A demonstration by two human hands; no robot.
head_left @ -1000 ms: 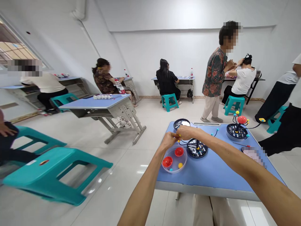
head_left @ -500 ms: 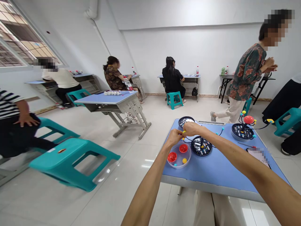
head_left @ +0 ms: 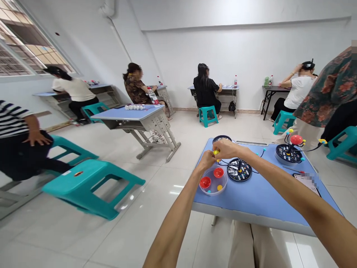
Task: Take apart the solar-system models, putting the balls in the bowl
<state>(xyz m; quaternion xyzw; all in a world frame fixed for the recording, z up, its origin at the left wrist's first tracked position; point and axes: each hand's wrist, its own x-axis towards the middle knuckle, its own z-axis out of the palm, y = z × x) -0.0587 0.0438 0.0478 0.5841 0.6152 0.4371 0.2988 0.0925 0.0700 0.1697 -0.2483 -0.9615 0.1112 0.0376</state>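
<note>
While the left hand (head_left: 206, 160) and right hand (head_left: 227, 149) pinch a yellow piece (head_left: 216, 152) between them, steady fingertips and light, even pressure should serve best; exactly which fingers bear on it, I cannot tell. Because the black wire (head_left: 224, 163) beside them looks thin, it is better not bent or tugged. From there it runs to the black base (head_left: 239, 171), right of the hands on the table (head_left: 267, 201). Nearer the body, just below the left hand, sits the clear tub (head_left: 213, 194), holding two red cups and a yellow ball (head_left: 219, 188).
</note>
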